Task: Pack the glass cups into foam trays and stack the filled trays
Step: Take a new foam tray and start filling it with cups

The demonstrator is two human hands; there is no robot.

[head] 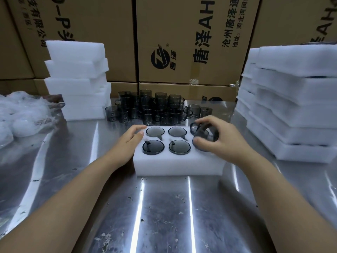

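A white foam tray (175, 165) lies in front of me on the steel table. Several of its round holes hold smoky grey glass cups, such as one (153, 147) at the front left. My right hand (222, 141) grips another grey cup (206, 136), tilted, over the tray's right end. My left hand (130, 141) rests flat against the tray's left edge. Behind the tray stands a cluster of loose grey cups (155, 108) with handles.
A stack of foam trays (80, 79) rises at the back left and a taller stack (295, 101) at the right. Crumpled clear plastic (21, 114) lies at the far left. Cardboard boxes (191, 42) form a wall behind the table.
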